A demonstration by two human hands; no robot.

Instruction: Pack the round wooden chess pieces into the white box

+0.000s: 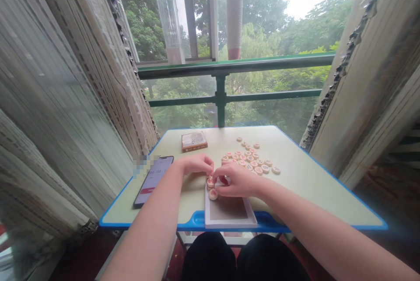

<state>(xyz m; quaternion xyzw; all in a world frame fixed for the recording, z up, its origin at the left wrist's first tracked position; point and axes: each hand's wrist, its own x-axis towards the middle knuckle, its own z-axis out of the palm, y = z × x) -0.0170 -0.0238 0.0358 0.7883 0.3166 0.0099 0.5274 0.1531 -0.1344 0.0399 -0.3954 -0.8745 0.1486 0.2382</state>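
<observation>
Both my forearms reach forward over a pale, smooth tabletop (295,184) with a blue rim, converging on a shallow, straight-sided box (228,209) near its front edge, with thin white walls and a flat brownish floor. My left hand (198,164) bends inward at the wrist, fingers curled down over the box's far left corner; I cannot tell whether they grip anything. My right hand (239,179) comes in low from the right, thumb and fingers arched beside the thick, round pieces (213,194) along the box's left wall; whether it pinches one is unclear. Beyond it lie loose discs (250,158), cream-coloured with rounded edges, most showing red or dark characters. A flat, patterned rectangular case (194,140) sits farther back.
</observation>
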